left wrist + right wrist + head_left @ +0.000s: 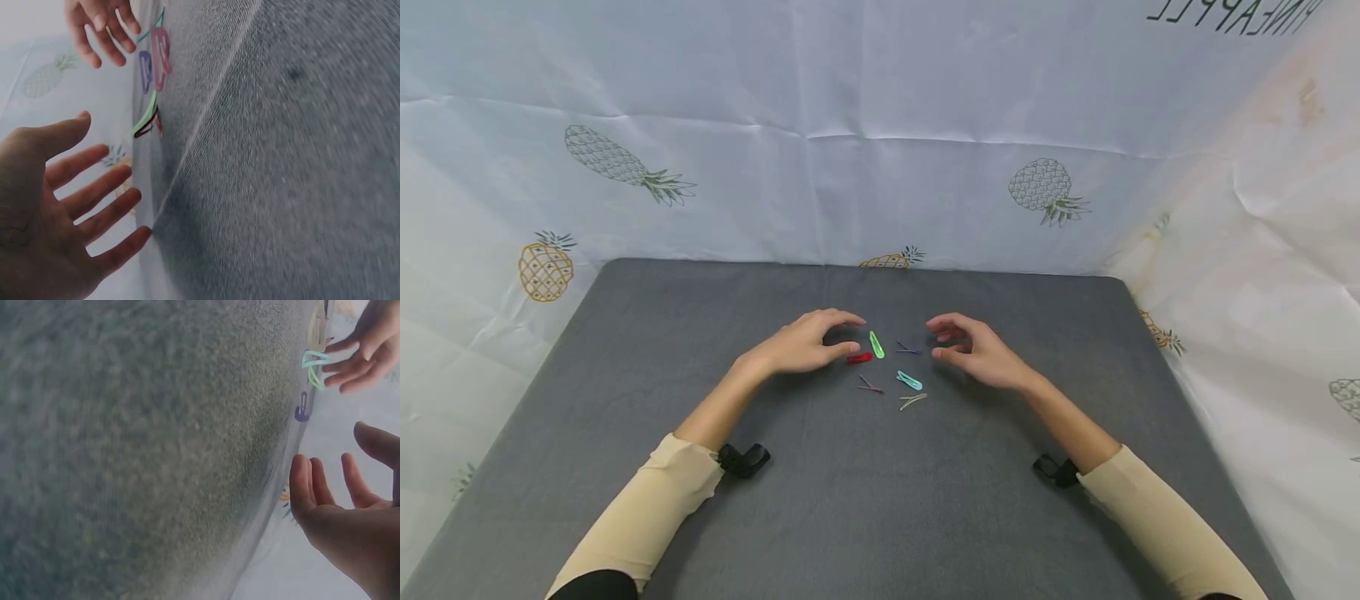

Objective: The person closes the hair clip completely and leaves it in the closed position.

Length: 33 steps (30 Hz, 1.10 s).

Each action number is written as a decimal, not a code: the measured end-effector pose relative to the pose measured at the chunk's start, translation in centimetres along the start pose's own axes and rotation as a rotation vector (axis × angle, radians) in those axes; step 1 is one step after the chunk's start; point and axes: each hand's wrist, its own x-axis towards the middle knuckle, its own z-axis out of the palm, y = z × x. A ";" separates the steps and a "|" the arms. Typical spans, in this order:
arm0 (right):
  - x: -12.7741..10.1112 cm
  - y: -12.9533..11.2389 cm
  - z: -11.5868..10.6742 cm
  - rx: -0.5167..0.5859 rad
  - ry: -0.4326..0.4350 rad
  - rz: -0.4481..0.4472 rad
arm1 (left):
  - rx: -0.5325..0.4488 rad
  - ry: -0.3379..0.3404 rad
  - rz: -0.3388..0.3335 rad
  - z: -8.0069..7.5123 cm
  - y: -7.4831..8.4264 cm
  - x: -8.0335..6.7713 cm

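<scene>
Several small hair clips lie in a loose cluster mid-table: a red clip, a green clip, a purple clip, a teal clip, a dark clip and a beige clip. My left hand sits just left of the cluster with loosely curved fingers and holds nothing. Its thumb tip lies next to the red clip. My right hand mirrors it just right of the purple clip, also holding nothing. In the left wrist view my left hand shows spread fingers. In the right wrist view my right hand is likewise spread.
The grey felt-covered table is bordered at the back and both sides by a white pineapple-print cloth. Black wrist-camera mounts sit at my cream sleeves.
</scene>
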 end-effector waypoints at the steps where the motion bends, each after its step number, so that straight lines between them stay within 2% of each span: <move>1: 0.1 0.0 0.1 0.005 -0.001 0.005 | -0.007 -0.003 0.006 0.1 0.1 0.1; 13: 1.1 0.7 0.8 0.059 -0.021 0.050 | -0.081 -0.066 0.026 0.8 0.3 2.4; 22: 1.8 0.7 1.3 0.037 -0.013 0.076 | -0.022 -0.087 0.055 1.9 1.0 4.6; 26: 2.0 0.8 1.4 0.015 -0.009 0.076 | 0.015 -0.085 0.027 2.4 1.4 5.3; 33: 2.2 1.1 1.5 -0.014 -0.024 0.081 | 0.028 -0.067 -0.031 2.9 1.7 6.1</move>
